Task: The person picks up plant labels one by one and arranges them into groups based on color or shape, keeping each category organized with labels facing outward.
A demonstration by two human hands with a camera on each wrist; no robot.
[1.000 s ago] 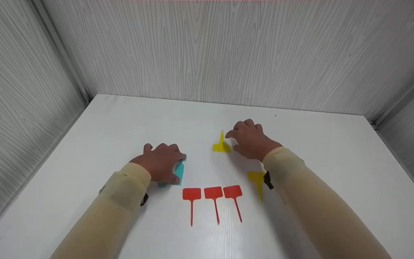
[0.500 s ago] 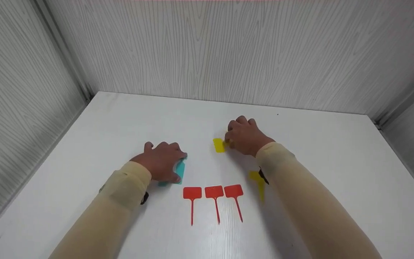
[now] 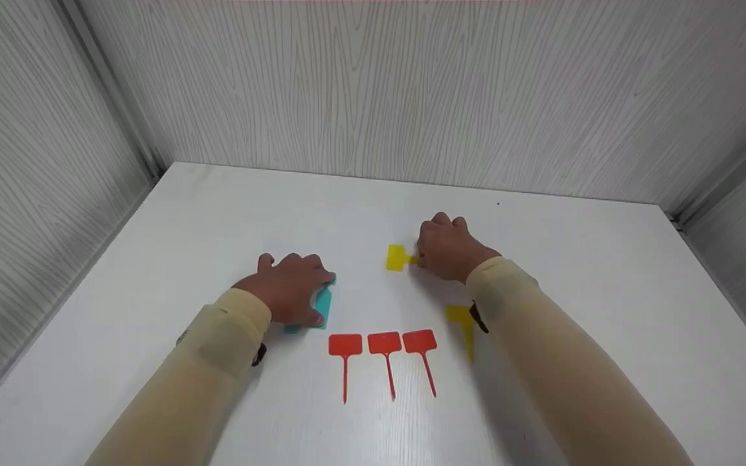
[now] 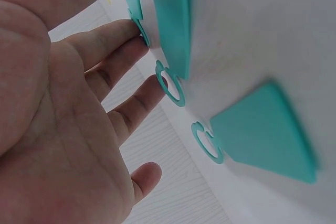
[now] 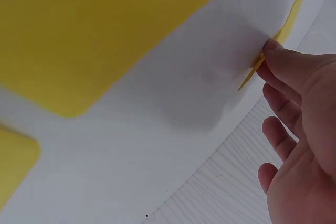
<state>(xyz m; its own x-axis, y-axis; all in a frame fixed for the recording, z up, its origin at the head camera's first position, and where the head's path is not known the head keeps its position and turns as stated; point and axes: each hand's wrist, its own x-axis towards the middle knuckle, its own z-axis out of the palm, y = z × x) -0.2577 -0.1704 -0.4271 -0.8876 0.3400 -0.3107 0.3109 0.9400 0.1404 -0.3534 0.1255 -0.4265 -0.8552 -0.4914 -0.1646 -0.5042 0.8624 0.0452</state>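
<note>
My right hand pinches the narrow stem of a yellow plant label between thumb and index finger, its wide head pointing left. In the right wrist view, the same yellow label is seen nearly edge-on at the fingertips. Spread over flat teal tags with ring-shaped ends is my left hand; thumb and index span one teal tag. Seen from the left wrist, straight fingertips touch the ring of a teal tag, while another teal tag lies apart.
Three red plant labels lie in a row on the white table, stems toward me. Another yellow label lies partly under my right wrist. Grey wood-grain panels enclose the table at the back and sides.
My right hand has closed its fingers on the yellow label's stem and turned it, so the stem now points right instead of away from me. My left hand has stayed in place.
</note>
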